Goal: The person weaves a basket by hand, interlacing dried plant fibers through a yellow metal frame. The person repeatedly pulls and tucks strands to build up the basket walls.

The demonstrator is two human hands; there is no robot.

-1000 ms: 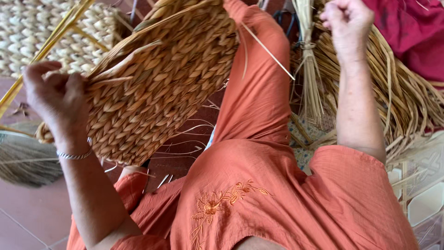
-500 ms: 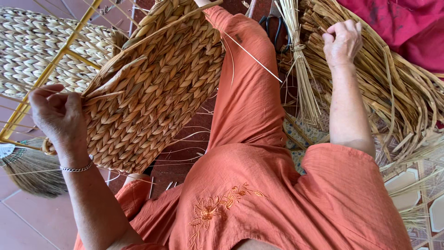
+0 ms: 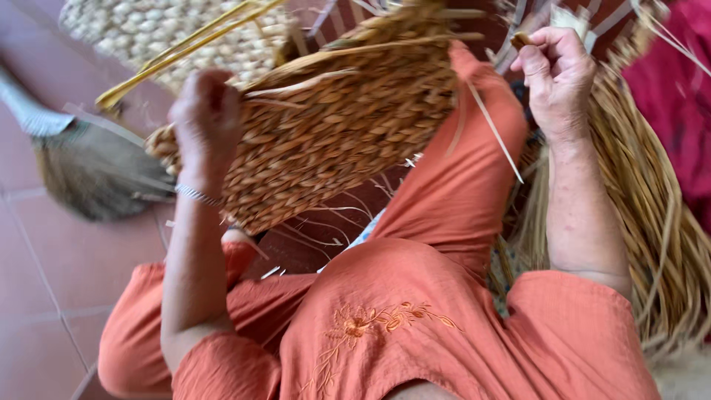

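Two hands at work on a half-woven straw panel held over the lap.

The left hand has its grip clenched on the left edge of the woven panel, a golden-brown plaited piece that tilts across the raised knee of the person's orange trousers. The right hand is up at the far right, its grip pinched on the end of a thin straw strand that runs down slantwise toward the panel's right edge. A heap of loose dry straw lies to the right, beside the forearm. On the tiled floor at left lies a broom, and a paler woven mat sits beyond the panel.
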